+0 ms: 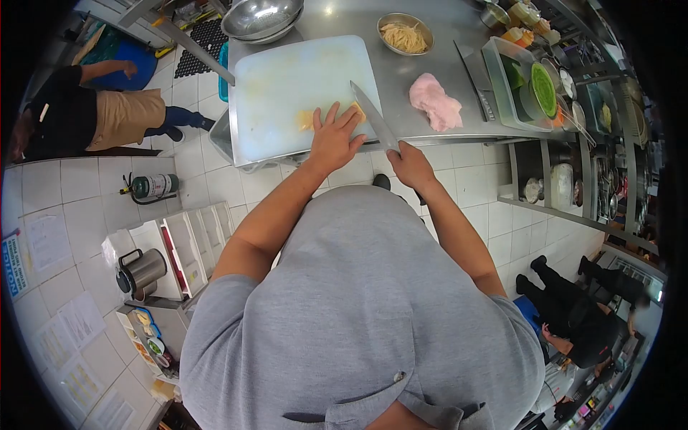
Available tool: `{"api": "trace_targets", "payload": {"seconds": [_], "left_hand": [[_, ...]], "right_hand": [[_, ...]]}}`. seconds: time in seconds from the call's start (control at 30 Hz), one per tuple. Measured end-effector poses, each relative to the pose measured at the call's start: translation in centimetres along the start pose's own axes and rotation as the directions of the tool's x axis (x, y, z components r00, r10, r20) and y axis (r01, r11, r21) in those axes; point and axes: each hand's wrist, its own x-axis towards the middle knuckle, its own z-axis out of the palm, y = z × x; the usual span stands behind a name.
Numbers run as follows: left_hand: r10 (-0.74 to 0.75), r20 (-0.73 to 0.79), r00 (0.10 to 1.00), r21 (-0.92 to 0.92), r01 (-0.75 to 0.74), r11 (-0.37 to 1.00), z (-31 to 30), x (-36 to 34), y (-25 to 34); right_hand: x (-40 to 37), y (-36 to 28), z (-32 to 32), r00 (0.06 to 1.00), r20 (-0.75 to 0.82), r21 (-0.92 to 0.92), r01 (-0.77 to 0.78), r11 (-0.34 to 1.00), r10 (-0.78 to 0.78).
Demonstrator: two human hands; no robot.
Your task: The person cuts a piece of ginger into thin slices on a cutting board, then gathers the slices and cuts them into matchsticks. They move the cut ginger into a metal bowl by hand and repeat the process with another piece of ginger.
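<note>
On the white cutting board (287, 79), my left hand (333, 140) lies with fingers spread, the fingertips on the right side holding down a small piece of yellow food (358, 112). My right hand (412, 166) is wrapped round the handle of a large kitchen knife (376, 120). Its blade points away from me and lies right beside the yellow piece, near the board's right edge. Thin yellow shreds (305, 120) lie to the left of my left hand. The exact kind of yellow food cannot be made out.
Right of the board are a metal bowl of yellow strips (405, 35), a crumpled pink cloth (435, 102), another knife (474, 79) and a clear plastic tub (505, 86). Metal bowls (262, 20) stand behind. A person (93, 111) is at the left; others are at the lower right.
</note>
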Motion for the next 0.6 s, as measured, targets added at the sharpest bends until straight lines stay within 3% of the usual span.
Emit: {"api": "trace_targets", "payload": {"seconds": [0.13,0.6], "left_hand": [[-0.011,-0.048,0.999,0.01,0.011,1.0,0.16,0.37,-0.27],[-0.014,0.025,1.0,0.027,0.013,1.0,-0.06,0.44,-0.41]], "right_hand": [[-0.12,0.07,0.0,1.0,-0.01,0.001,0.009,1.0,-0.009],[-0.38,-0.18,-0.08,1.0,0.02,0.034,-0.018,0.999,0.017]]}}
